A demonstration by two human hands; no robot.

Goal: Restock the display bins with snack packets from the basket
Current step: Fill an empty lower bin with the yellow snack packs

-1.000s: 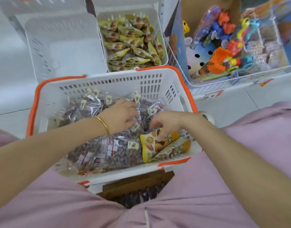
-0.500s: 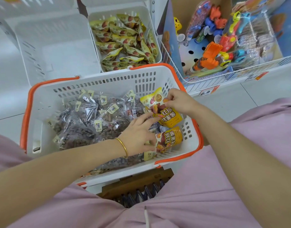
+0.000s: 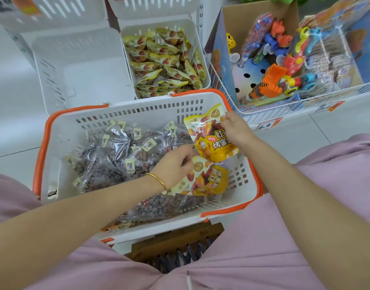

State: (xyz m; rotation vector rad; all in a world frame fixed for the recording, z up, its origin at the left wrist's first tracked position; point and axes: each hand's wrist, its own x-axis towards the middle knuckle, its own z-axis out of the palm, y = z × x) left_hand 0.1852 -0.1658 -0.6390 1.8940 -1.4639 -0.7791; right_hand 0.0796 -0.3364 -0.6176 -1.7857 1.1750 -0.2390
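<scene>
A white basket with an orange rim (image 3: 60,130) sits in front of me, holding several clear packets of dark snacks (image 3: 108,164). My right hand (image 3: 235,130) pinches a yellow snack packet (image 3: 209,141) by its upper right edge, lifted over the basket's right side. My left hand (image 3: 175,166) reaches down onto a second yellow packet (image 3: 207,181) lying in the basket, fingers curled at its top edge. Beyond the basket, a white display bin (image 3: 205,65) holds several matching yellow packets (image 3: 165,61). An empty white bin (image 3: 81,68) stands to its left.
A wire display tray (image 3: 301,103) at the right holds a cardboard box of colourful toys (image 3: 278,68) and carries a price tag (image 3: 265,125). A wooden rack of dark packets (image 3: 180,252) sits below the basket, between my pink-clad knees. White floor tiles surround everything.
My right hand has lifted one yellow packet up from the basket floor to near the rim. My left hand shifted from the clear packets rightwards onto the second yellow packet.
</scene>
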